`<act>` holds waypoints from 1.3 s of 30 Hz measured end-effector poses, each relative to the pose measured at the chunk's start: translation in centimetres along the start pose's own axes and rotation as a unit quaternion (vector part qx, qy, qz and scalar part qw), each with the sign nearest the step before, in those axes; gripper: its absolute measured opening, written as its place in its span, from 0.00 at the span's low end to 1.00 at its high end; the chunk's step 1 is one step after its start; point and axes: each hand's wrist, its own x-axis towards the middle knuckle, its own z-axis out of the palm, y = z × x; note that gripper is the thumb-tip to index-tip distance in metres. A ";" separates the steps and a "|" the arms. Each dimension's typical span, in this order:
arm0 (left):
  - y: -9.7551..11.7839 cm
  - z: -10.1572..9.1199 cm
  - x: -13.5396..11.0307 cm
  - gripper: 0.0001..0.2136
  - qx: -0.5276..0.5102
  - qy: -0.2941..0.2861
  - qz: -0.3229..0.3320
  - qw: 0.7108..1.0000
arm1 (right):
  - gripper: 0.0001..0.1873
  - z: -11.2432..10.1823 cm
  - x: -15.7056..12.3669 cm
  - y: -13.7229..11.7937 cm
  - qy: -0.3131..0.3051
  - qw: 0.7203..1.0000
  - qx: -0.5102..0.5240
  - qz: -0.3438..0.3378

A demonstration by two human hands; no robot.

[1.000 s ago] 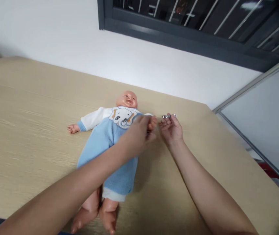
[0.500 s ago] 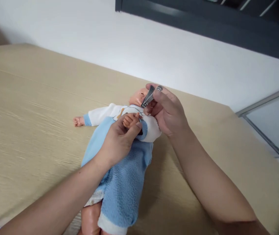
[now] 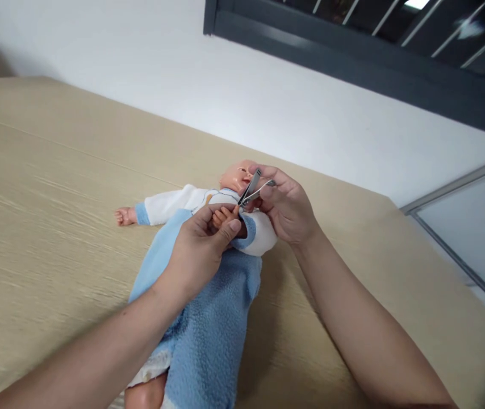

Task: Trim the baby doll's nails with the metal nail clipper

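A baby doll (image 3: 212, 318) in a blue and white fleece outfit lies on its back on the wooden table. My left hand (image 3: 202, 244) is closed around the doll's hand (image 3: 224, 216), with the little plastic fingers showing between my thumb and fingers. Between the thumb and fingers of my right hand (image 3: 291, 204) is a metal nail clipper (image 3: 251, 188), its lever raised. The clipper's jaw end is at the tip of one doll finger; whether it touches cannot be made out. My right hand and the clipper partly cover the doll's head (image 3: 237, 175).
The doll's other arm (image 3: 163, 203) stretches out to the left on the table (image 3: 55, 227). Behind the table rises a white wall (image 3: 140, 62) with a dark-framed window (image 3: 331, 62). A metal-framed panel (image 3: 468, 216) stands at the right.
My right hand has lowered the clipper, bringing its jaws down to the doll's finger. The clipper's lever stands wider from its body. The view has shifted slightly upward.
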 end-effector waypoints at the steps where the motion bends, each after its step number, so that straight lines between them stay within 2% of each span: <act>1: 0.0 0.0 0.0 0.17 0.003 0.000 0.002 1.000 | 0.25 -0.1 0.0 0.1 0.001 1.000 -0.003 -0.002; 9: 0.0 -0.2 -0.1 0.17 0.022 -0.002 -0.003 1.000 | 0.24 -0.5 0.1 0.8 -0.005 1.000 -0.003 0.006; 14: -0.1 -0.2 -0.1 0.16 0.026 -0.005 0.003 1.000 | 0.20 -0.6 0.2 1.1 -0.006 1.000 0.013 0.002; 29: -0.3 -0.4 0.0 0.17 0.038 -0.002 0.002 0.999 | 0.23 -0.3 0.1 1.1 0.015 0.999 0.025 0.017; 35: -0.3 -0.4 0.0 0.17 0.027 -0.008 0.003 1.000 | 0.16 -0.2 0.1 1.3 0.013 0.999 0.029 -0.010; 39: -0.2 -0.3 0.0 0.17 0.028 -0.003 -0.003 1.000 | 0.20 -0.4 0.1 1.5 0.025 0.999 0.032 -0.004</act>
